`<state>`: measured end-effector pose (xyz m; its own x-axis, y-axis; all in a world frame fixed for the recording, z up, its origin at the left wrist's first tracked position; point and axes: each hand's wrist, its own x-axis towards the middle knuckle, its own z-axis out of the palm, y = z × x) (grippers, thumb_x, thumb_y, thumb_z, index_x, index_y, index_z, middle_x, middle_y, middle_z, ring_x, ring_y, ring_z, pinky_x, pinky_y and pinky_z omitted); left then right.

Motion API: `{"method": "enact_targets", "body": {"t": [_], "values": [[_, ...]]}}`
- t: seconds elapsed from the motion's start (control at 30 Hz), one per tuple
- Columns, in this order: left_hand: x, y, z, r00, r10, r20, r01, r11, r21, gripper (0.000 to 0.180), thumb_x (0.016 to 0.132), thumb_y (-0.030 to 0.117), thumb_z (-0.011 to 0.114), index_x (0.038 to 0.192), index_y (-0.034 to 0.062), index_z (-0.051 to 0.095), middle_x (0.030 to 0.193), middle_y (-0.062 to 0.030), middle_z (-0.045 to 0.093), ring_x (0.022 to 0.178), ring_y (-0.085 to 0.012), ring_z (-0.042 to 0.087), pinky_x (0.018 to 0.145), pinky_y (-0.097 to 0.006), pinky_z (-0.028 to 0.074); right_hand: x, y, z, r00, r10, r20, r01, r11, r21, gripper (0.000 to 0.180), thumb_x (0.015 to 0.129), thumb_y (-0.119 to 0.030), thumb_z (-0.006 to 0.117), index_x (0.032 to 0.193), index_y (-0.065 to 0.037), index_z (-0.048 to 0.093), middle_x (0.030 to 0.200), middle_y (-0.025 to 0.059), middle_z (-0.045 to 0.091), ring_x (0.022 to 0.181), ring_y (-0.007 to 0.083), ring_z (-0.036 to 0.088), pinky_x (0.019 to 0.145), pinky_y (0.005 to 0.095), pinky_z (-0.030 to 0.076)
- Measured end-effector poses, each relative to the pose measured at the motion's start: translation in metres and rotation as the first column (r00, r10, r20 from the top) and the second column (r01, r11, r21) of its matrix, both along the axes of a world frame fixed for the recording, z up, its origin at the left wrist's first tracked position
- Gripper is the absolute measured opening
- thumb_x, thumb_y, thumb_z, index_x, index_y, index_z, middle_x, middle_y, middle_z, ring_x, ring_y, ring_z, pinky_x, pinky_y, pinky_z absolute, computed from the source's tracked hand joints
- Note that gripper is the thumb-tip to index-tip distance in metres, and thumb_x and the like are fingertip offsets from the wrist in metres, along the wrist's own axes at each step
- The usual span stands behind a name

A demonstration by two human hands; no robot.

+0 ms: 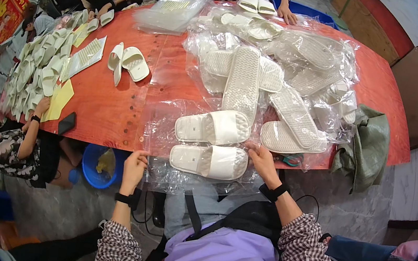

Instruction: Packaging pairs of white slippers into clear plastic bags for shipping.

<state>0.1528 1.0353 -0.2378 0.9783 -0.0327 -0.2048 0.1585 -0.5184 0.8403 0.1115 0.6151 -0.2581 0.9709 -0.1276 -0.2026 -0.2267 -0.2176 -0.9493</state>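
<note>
In front of me a pair of white slippers lies side by side, soles down, toes to the right: the far slipper (188, 128) and the near slipper (184, 158). A clear plastic bag (158, 176) spreads around and below them, overhanging the table's near edge; whether they are inside it is hard to make out. My left hand (135, 167) is closed, pinching the bag's left edge. At the slipper toes, my right hand (264, 163) has its fingertips together on the clear film. Beyond lies a heap of bagged slippers (242, 82), several with their woven soles up.
The red table (173, 78) carries a stack of clear bags (172, 12), loose slippers (136, 64), a slipper pile (38, 66) and a dark phone (66, 123). A green sack (362, 150) hangs off its right side. A blue basin (89, 167) stands below. Other people work around it.
</note>
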Motion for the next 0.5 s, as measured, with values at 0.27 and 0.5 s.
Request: {"method": "enact_targets", "body": {"t": [0.27, 0.5], "values": [[0.061, -0.039, -0.007, 0.957, -0.286, -0.051, 0.266, 0.933, -0.242, 0.037, 0.091, -0.005, 0.040, 0.126, -0.0049, 0.053, 0.092, -0.0100, 0.065, 0.090, -0.0174, 0.066, 0.075, -0.027, 0.053, 0.001, 0.009, 0.018, 0.994, -0.095, -0.047, 0.100, 0.986, 0.130, 0.036, 0.099, -0.025, 0.046, 0.111, 0.007, 0.060, 0.093, 0.0089, 0.065, 0.079, 0.0172, 0.057, 0.073, 0.0308, 0.046], [0.102, -0.090, 0.009, 0.891, -0.382, -0.246, 0.256, 0.869, -0.423, 0.035, 0.087, 0.012, 0.066, 0.118, -0.0017, 0.056, 0.093, -0.0048, 0.060, 0.078, -0.0123, 0.058, 0.065, -0.024, 0.048, -0.001, 0.013, 0.004, 0.984, -0.149, 0.097, 0.160, 0.979, -0.127, 0.032, 0.100, -0.024, 0.045, 0.104, 0.005, 0.059, 0.085, 0.0126, 0.062, 0.077, 0.0175, 0.056, 0.072, 0.0319, 0.044]]}}
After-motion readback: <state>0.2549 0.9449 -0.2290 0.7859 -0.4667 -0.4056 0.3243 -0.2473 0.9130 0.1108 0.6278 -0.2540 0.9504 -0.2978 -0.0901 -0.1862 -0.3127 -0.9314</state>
